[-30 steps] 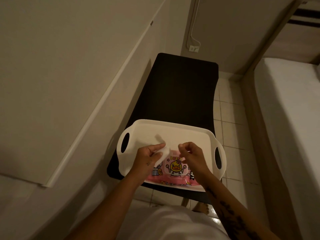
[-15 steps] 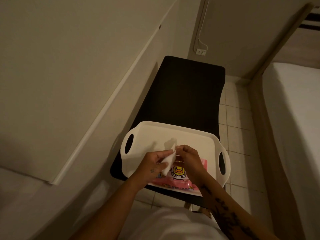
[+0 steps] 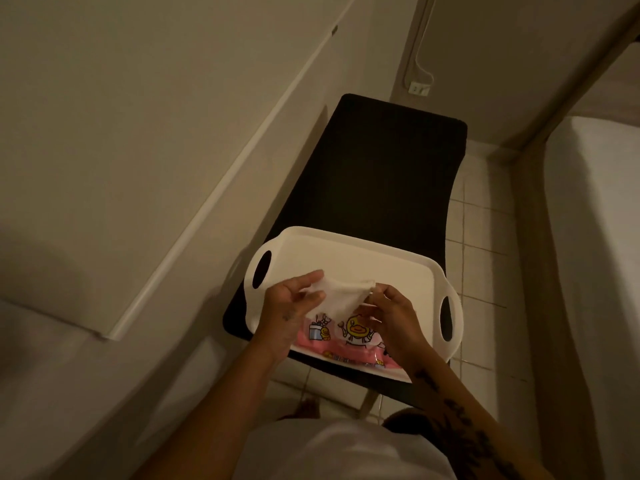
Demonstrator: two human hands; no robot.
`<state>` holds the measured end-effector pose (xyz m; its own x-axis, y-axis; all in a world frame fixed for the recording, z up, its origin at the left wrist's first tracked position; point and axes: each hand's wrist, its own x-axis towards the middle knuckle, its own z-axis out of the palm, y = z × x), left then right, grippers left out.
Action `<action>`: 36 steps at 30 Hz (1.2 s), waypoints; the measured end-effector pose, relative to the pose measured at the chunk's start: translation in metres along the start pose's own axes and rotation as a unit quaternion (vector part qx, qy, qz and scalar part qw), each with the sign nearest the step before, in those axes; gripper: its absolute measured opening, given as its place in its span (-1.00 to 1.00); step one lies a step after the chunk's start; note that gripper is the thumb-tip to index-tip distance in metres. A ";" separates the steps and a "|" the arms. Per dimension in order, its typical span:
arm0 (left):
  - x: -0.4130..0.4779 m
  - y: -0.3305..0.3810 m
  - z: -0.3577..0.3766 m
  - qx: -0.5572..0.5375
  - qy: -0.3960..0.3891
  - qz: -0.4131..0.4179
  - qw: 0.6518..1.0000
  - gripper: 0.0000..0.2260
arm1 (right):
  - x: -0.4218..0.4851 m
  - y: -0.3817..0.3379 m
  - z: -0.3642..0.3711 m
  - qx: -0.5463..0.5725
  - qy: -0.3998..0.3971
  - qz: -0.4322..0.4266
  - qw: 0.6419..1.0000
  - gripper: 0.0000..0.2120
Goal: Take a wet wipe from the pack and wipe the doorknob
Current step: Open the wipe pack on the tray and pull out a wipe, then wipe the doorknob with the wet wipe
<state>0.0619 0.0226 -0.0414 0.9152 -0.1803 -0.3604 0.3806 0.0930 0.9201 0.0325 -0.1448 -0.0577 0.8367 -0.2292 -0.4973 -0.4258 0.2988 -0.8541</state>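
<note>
1. Wet wipe (image 3: 341, 295): white sheet stretched between both hands, above the pink pack (image 3: 346, 344), lower corner hanging toward the pack top.
2. Left hand (image 3: 291, 306): fingers pinched on the wipe's left edge. Right hand (image 3: 391, 313): fingers pinched on its right corner.
3. Pack lies in the white tray (image 3: 346, 251), near edge; tray sits on a dark surface (image 3: 381, 168).
4. Judgement: wipe looks nearly free. Lift straight up, keep both pinches firm, check no second sheet trails.
5. Doorknob not in view.
</note>
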 end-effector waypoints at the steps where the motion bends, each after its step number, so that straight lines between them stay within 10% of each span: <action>1: -0.003 0.003 0.002 0.017 0.007 0.016 1.000 -0.67 | -0.001 -0.001 0.000 -0.015 -0.009 -0.001 1.000 -0.87; 12: -0.084 0.049 0.020 0.063 0.015 0.119 0.991 -0.56 | -0.016 -0.046 -0.007 -0.179 -0.242 -0.112 0.947 -0.74; 16: -0.138 0.074 0.021 0.076 0.046 0.156 0.984 -0.56 | -0.032 -0.070 0.009 -0.103 -0.479 -0.047 0.871 -0.31; 21: -0.213 0.088 0.011 0.100 0.176 0.197 0.959 -0.58 | -0.067 -0.070 0.055 -0.069 -0.647 0.033 0.758 -0.41; 36: -0.405 0.141 -0.029 0.276 0.496 0.253 0.783 -0.68 | -0.250 -0.109 0.179 -0.072 -0.677 -0.240 0.692 -0.89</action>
<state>-0.2515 0.1371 0.2298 0.6873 0.6182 0.3814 0.0717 -0.5803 0.8112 -0.0685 0.0455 0.1865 0.4073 0.8369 0.3657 0.0652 0.3728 -0.9256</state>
